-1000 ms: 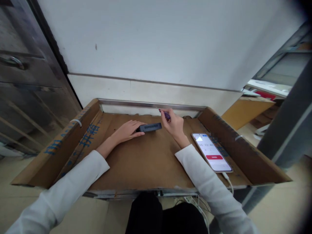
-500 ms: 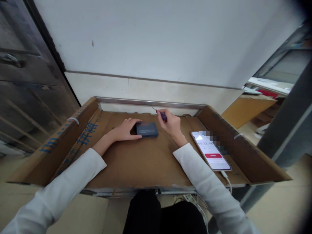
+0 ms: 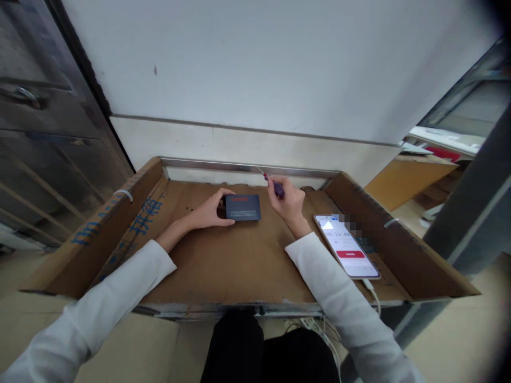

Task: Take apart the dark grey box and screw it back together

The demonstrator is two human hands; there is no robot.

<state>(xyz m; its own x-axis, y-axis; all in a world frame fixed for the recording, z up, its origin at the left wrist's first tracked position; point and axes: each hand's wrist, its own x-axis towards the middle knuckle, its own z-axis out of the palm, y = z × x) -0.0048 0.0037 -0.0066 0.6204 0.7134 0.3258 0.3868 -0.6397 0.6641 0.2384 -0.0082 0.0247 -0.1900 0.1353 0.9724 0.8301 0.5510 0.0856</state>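
Observation:
A small dark grey box-shaped device (image 3: 243, 207) with red and pale print on its top face is gripped along its left end by my left hand (image 3: 211, 209), thumb at the near edge and fingers at the far edge. The top face is tilted towards me. To its right, my right hand (image 3: 289, 202) is closed round the dark purple handle of a screwdriver (image 3: 278, 190). Its thin shaft points up and to the left, apart from the device.
Brown cardboard (image 3: 239, 266) with raised side flaps lines the work surface. A lit phone (image 3: 348, 247) with a white cable (image 3: 372, 290) lies at the right. Several tiny dark bits are left of the device. A white wall (image 3: 247, 69) rises behind.
The device has tipped so that its top face shows more and its slotted near side no longer shows. My right hand has moved slightly right with the screwdriver.

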